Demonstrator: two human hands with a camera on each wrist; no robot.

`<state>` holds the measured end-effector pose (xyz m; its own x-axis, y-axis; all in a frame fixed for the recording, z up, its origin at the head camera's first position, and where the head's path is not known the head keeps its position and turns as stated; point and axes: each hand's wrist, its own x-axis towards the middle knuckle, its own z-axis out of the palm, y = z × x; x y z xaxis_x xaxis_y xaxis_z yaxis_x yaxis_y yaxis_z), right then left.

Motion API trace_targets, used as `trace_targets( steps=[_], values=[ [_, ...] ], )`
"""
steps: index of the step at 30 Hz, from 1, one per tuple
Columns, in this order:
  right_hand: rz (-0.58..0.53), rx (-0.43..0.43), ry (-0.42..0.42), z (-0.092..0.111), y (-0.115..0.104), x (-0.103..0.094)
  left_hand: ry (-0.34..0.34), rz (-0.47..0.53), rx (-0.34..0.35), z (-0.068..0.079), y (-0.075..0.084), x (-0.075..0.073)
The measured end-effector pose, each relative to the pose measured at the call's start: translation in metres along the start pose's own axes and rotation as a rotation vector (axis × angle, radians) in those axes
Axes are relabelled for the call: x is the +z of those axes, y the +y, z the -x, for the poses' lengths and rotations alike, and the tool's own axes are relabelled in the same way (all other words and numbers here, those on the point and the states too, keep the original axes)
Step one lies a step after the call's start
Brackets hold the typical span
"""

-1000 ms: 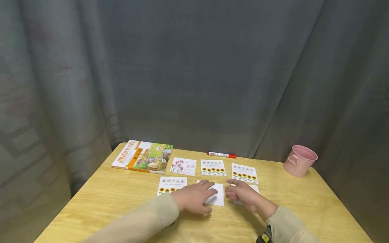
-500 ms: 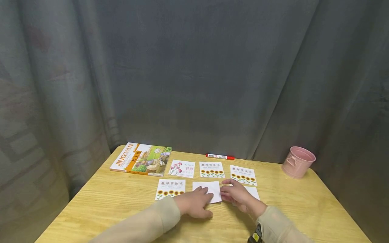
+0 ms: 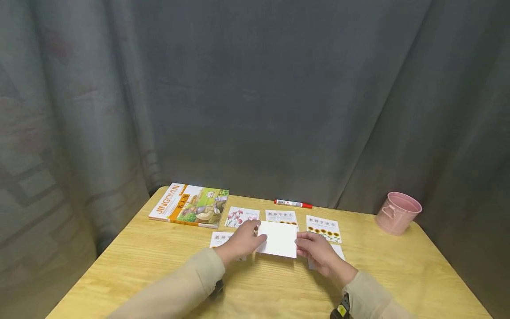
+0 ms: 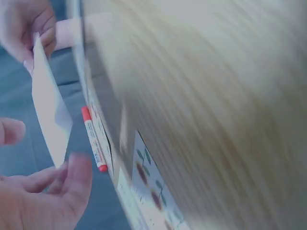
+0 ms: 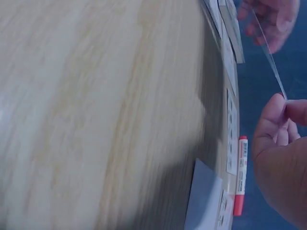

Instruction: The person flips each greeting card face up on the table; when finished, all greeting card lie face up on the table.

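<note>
A blank white card (image 3: 276, 239) is held up above the table, its plain face toward the head camera. My right hand (image 3: 318, 253) pinches its right edge between thumb and fingers, clearly so in the right wrist view. At the card's other end is my left hand (image 3: 241, 241). In the left wrist view the left thumb (image 4: 12, 130) stands apart from the card, and the fingers (image 4: 79, 177) are right at its corner. Below the right hand lies another blank card (image 3: 338, 251). A sunflower card (image 3: 219, 239) is partly hidden by my left hand.
Behind the hands lie a pink-flower card (image 3: 239, 216) and two more sunflower cards, one at the right (image 3: 323, 227). A red and white marker (image 3: 292, 203) lies at the back edge. A book (image 3: 191, 206) is at back left, a pink bucket (image 3: 398, 212) at back right.
The middle blank card has been lifted off the table and tilted up. My left hand has risen to its left edge, and my right hand has taken hold of its right edge.
</note>
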<state>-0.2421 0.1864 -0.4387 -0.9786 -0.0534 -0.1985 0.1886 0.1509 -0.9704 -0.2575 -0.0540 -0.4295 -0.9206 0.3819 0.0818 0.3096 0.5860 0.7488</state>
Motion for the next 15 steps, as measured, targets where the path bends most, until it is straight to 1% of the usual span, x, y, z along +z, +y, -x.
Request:
trace_targets(
  steps=[1,3,7,10,13,15],
  values=[
    [-0.002,-0.006,0.001,-0.0007,-0.0006,-0.0004,0.024,0.051,-0.027,-0.0009,-0.0007,-0.0011],
    [-0.012,-0.012,0.006,-0.0020,-0.0014,0.0003,0.049,0.121,-0.063,-0.0018,-0.0023,-0.0023],
    [-0.013,-0.017,0.031,-0.0017,-0.0006,0.0017,0.104,0.169,-0.068,-0.0026,-0.0028,-0.0041],
    [-0.005,-0.017,0.044,-0.0005,-0.0009,0.0005,0.115,0.184,-0.063,-0.0036,-0.0003,-0.0045],
    [-0.004,-0.022,0.045,0.0003,-0.0008,-0.0013,0.115,0.226,-0.064,-0.0035,0.0027,-0.0039],
    [-0.016,-0.024,0.037,0.0005,-0.0010,-0.0026,0.108,0.301,-0.078,-0.0028,0.0048,-0.0041]
  ],
)
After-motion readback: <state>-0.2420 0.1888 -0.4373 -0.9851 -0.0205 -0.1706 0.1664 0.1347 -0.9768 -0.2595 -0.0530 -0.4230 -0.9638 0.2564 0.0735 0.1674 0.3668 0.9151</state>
